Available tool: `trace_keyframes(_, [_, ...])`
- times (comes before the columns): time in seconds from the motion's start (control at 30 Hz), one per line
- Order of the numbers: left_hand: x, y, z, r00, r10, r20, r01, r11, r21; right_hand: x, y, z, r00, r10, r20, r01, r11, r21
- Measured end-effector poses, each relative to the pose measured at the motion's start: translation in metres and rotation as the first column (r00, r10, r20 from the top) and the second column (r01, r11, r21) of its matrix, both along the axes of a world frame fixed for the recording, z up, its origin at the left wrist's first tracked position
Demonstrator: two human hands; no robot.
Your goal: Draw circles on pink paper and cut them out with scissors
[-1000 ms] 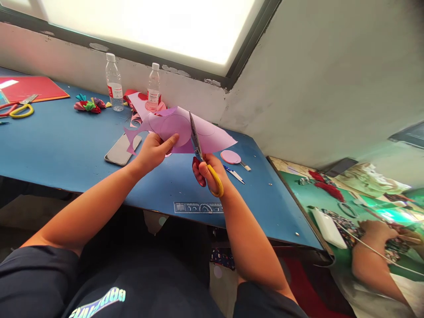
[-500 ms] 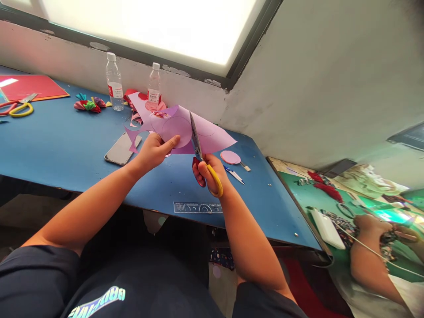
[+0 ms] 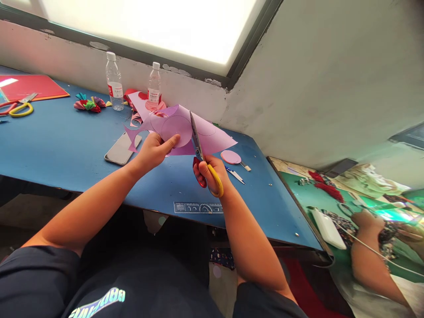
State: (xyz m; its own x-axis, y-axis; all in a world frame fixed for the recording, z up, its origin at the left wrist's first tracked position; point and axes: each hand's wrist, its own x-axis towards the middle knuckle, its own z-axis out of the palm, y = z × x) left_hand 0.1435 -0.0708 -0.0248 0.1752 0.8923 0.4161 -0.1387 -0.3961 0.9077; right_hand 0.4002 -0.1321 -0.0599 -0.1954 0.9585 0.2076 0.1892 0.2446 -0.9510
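My left hand (image 3: pixel 159 149) pinches a sheet of purple paper (image 3: pixel 212 138) at a round piece outlined on it, thumb on top. Curved cut-outs show along the paper's left side. My right hand (image 3: pixel 212 172) is closed round the red and yellow handles of a pair of scissors (image 3: pixel 198 143). The blades point up and away, lying against the right edge of the round outline, and look nearly closed. Just right of my right hand, a small stack of cut pink circles (image 3: pixel 231 157) lies on the blue table (image 3: pixel 66 145).
A phone (image 3: pixel 123 149) lies left of the paper. Two water bottles (image 3: pixel 115 84) stand near the wall, by pink and red scraps. Another pair of scissors (image 3: pixel 23 106) and red sheets (image 3: pixel 33 87) are far left. A clear ruler (image 3: pixel 198 207) lies at the front edge. A co-worker's arm (image 3: pixel 371 247) is at right.
My hands, the scissors and the paper have barely moved. The round outline is cut slightly further along its right edge, if at all. The co-worker's hand at right has shifted slightly left.
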Motion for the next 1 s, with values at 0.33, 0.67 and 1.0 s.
trace_keyframes(0.33, [-0.0004, 0.0023, -0.0005, 0.998, 0.002, 0.062, 0.001, 0.999, -0.034, 0.0009, 0.0025, -0.0014, 1.0, -0.006, -0.008, 0.006, 1.0, -0.012])
trace_keyframes(0.67, [0.0005, 0.0012, 0.0017, 0.996, -0.018, 0.093, 0.02, 0.999, -0.026, 0.0007, 0.0012, -0.0003, 1.0, -0.001, 0.001, 0.001, 1.0, -0.018])
trace_keyframes(1.0, [-0.0002, 0.0007, 0.0012, 0.992, -0.022, 0.12, 0.028, 0.999, -0.047, -0.0004, -0.001, 0.0029, 1.0, 0.003, -0.001, -0.003, 1.0, -0.027])
